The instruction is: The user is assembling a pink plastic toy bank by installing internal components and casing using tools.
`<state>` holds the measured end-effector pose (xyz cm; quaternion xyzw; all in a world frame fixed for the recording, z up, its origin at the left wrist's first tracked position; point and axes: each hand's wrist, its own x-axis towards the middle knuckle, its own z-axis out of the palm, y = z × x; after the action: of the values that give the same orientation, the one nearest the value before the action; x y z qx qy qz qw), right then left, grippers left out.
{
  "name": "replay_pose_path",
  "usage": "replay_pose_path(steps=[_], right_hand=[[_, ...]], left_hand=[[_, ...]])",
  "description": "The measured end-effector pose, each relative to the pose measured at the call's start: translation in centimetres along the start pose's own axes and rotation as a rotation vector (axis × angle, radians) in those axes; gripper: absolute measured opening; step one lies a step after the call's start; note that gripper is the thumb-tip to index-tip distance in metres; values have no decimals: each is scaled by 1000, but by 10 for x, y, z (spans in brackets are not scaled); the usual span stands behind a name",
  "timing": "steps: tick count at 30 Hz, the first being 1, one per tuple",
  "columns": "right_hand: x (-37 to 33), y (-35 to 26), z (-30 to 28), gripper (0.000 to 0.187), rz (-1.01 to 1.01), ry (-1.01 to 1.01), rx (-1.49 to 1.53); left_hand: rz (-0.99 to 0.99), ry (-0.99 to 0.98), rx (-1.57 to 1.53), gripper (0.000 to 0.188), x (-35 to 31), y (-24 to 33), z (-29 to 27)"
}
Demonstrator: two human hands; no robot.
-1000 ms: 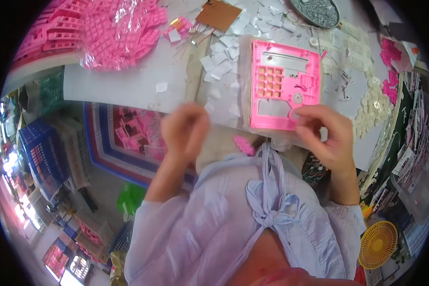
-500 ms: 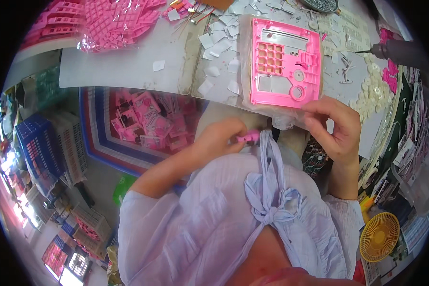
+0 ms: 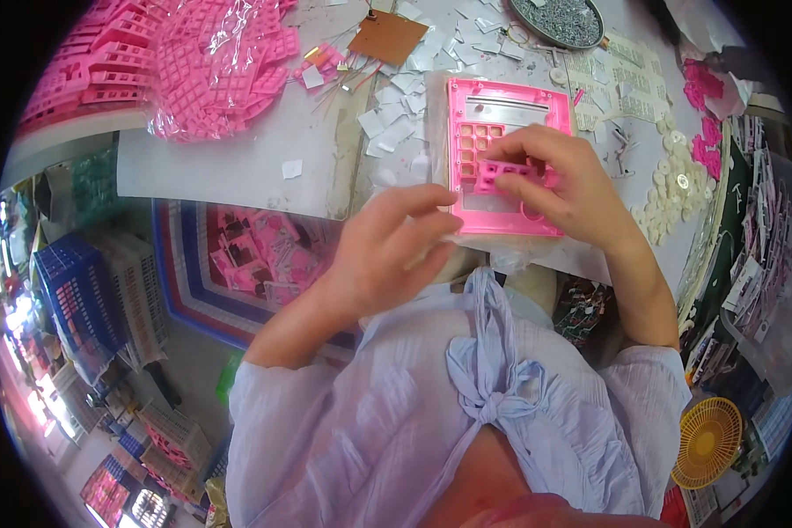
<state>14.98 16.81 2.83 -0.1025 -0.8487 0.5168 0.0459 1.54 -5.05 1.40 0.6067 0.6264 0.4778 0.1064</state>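
A pink plastic panel (image 3: 502,223) with a grid of square openings lies face down or up, I cannot tell, on a clear plastic bag at the table's front edge. My right hand (image 3: 576,180) pinches a small pink plastic keypad piece (image 3: 495,173) over the panel, just below its square openings. That hand hides the panel's right part. Beside the panel's left edge is my left hand (image 3: 387,246), its fingers apart and nothing in them.
White paper slips (image 3: 387,123) and a brown board (image 3: 387,38) lie left and behind. A round tray of screws (image 3: 559,19) stands at the back, white round parts (image 3: 678,189) at right. Bagged pink parts (image 3: 224,70) sit far left, above a striped bin (image 3: 189,264).
My left hand has risen from my lap to the panel and no longer holds a pink piece. My right hand has moved left over the panel and now grips a pink keypad piece.
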Motion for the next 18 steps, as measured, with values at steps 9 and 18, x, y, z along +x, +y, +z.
replay_pose_path(steps=[9, 18], right_hand=[[34, 25, 8, 21, -173, 80, -310], [17, 16, 6, 58, -309, 181, -602]], left_hand=[[-56, -4, 54, 25, 1, -23, -9], [-78, 65, 123, 30, 1, -36, -16]])
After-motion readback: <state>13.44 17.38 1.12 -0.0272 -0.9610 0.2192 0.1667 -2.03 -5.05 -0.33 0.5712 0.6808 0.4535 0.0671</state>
